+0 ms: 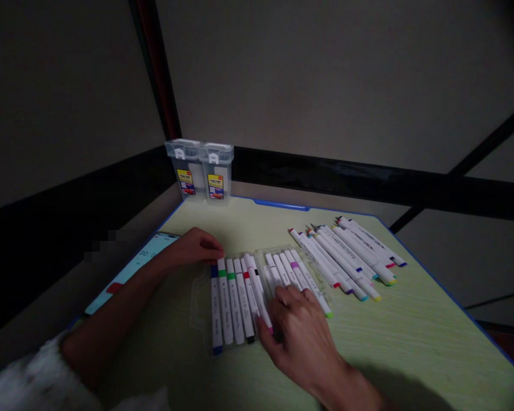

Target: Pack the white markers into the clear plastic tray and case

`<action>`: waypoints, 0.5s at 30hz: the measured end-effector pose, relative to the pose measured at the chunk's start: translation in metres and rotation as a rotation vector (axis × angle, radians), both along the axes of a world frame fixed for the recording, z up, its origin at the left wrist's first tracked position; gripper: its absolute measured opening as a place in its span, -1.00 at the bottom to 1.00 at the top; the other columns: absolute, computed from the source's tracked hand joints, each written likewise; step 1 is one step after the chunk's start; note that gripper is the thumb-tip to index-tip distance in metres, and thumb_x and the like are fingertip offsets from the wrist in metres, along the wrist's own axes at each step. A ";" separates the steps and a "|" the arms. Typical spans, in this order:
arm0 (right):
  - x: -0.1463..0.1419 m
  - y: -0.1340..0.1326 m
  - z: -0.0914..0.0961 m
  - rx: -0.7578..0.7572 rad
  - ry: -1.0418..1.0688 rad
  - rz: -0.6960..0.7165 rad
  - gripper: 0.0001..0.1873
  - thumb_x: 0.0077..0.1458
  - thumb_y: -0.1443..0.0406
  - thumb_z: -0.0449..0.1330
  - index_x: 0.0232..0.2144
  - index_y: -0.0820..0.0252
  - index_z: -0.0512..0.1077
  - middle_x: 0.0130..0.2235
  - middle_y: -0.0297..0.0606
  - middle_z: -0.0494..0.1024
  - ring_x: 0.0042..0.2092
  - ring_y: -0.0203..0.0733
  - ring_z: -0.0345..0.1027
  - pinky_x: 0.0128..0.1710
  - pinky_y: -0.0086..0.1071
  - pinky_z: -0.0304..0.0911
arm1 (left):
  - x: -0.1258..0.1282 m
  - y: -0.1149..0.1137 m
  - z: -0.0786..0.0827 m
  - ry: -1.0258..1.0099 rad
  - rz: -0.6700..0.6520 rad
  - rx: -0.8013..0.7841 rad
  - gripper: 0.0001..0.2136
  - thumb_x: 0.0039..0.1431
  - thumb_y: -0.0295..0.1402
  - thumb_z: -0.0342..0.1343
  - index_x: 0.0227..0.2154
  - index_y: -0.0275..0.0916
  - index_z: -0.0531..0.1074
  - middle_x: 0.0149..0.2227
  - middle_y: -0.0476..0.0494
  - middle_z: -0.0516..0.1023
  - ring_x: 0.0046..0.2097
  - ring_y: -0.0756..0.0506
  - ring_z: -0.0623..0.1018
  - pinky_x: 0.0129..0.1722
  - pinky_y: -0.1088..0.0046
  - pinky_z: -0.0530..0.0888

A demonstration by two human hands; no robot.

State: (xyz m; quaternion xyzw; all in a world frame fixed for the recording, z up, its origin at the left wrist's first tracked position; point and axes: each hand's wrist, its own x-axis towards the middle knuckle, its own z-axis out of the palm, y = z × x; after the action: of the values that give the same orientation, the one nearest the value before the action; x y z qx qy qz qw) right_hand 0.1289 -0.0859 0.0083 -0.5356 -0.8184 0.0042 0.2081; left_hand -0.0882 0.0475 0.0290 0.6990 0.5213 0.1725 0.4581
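white dual-tip markers (235, 302) lie in two rows in an open clear plastic case (200, 308) on the table (437, 325). left hand (197, 245): fingertips close together at the left row's far end. right hand (297, 328): fingers curled over the right row; whether either hand grips cannot be told. right: loose markers (346, 251).

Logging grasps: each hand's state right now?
Left hand: partly curled at the end of a green-banded white marker; grip cannot be told.
Right hand: curled over slim white markers; grip cannot be told.
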 end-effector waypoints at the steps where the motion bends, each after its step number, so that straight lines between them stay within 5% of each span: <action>1: 0.000 0.000 0.000 -0.011 -0.002 0.000 -0.77 0.03 0.28 0.01 -0.62 0.17 0.30 -0.48 -0.26 0.34 -0.35 -0.13 0.20 -0.33 -0.26 -0.07 | -0.001 0.000 0.000 0.012 -0.007 0.013 -0.84 -0.18 -0.29 0.18 -0.55 -0.28 0.52 -0.58 -0.03 0.51 -0.47 -0.04 0.47 -0.49 0.53 0.37; 15: 0.004 0.002 0.002 -0.038 -0.014 0.039 -0.74 0.04 0.33 -0.06 -0.61 0.18 0.33 -0.51 -0.26 0.33 -0.41 -0.16 0.20 -0.34 -0.25 -0.06 | 0.001 -0.002 -0.001 0.096 -0.118 0.090 -0.81 -0.19 -0.26 0.19 -0.52 -0.29 0.50 -0.54 -0.04 0.51 -0.44 -0.06 0.48 -0.44 0.51 0.35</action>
State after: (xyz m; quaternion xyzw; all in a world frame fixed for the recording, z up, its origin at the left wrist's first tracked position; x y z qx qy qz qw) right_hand 0.1328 -0.0836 0.0102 -0.5234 -0.8299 0.0202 0.1922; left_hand -0.0875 0.0454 0.0279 0.7559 0.4923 0.1346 0.4100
